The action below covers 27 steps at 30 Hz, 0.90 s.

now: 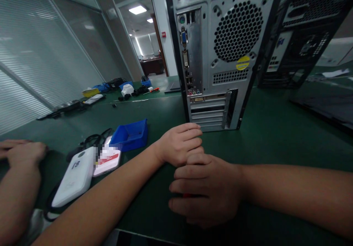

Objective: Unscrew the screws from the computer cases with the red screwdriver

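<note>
Two hands resting together on the green mat – right in front of the computer case.

Left hand (pixel 180 143) curled shut, touching the right hand (pixel 205 189). Right hand folded over something small and red – too hidden to name. Computer case (pixel 220 54) standing upright just past the left hand, back panel facing. Blue bin (pixel 131 134) off to the left. Another person's hand (pixel 23 152) at far left.

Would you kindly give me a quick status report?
Left hand and right hand resting together on table. Computer case upright just beyond. Blue bin left.
</note>
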Each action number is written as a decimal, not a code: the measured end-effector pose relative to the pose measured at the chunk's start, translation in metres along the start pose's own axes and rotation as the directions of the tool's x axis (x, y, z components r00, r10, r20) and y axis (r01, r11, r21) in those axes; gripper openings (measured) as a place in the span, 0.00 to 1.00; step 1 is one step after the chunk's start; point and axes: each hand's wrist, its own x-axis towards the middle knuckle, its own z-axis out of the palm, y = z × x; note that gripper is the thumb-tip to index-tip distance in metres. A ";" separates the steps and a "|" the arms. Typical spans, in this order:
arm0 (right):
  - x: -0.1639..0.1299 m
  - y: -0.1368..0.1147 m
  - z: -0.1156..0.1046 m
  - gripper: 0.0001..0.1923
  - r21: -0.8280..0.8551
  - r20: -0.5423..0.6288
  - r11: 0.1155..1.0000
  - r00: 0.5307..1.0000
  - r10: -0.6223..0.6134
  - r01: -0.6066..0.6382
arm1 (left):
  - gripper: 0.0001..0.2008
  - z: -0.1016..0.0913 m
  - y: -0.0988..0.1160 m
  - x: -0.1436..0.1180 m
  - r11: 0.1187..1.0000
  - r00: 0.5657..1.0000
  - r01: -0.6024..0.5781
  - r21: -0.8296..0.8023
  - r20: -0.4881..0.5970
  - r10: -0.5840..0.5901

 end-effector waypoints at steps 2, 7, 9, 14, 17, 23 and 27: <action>0.001 0.000 -0.001 0.14 -0.012 -0.013 1.000 1.000 0.006 -0.006 | 0.10 0.000 -0.001 -0.001 1.000 1.000 -0.002 0.008 -0.004 0.002; 0.003 -0.001 -0.004 0.13 -0.027 -0.097 0.999 0.995 0.029 -0.032 | 0.06 -0.001 -0.002 -0.002 1.000 0.997 0.007 0.017 -0.076 -0.006; 0.003 -0.002 -0.004 0.13 -0.040 -0.117 0.998 0.993 0.036 -0.041 | 0.05 -0.001 -0.001 -0.002 1.000 0.996 0.012 0.015 -0.090 -0.010; 0.003 -0.001 -0.004 0.13 -0.041 -0.144 0.998 0.989 0.046 -0.052 | 0.05 0.000 -0.001 -0.003 1.000 0.994 0.011 -0.001 -0.108 -0.011; 0.002 -0.001 -0.005 0.13 -0.037 -0.157 0.998 0.986 0.048 -0.054 | 0.04 0.001 -0.001 -0.003 1.000 0.993 0.010 -0.001 -0.117 -0.010; 0.003 -0.003 -0.006 0.14 -0.054 -0.204 0.997 0.978 0.041 -0.053 | 0.04 0.001 0.000 -0.001 1.000 0.992 0.013 -0.008 -0.125 -0.014; 0.003 -0.002 -0.006 0.13 -0.069 -0.218 0.996 0.975 0.042 -0.058 | 0.05 0.001 0.000 -0.002 1.000 0.993 0.010 -0.025 -0.114 -0.013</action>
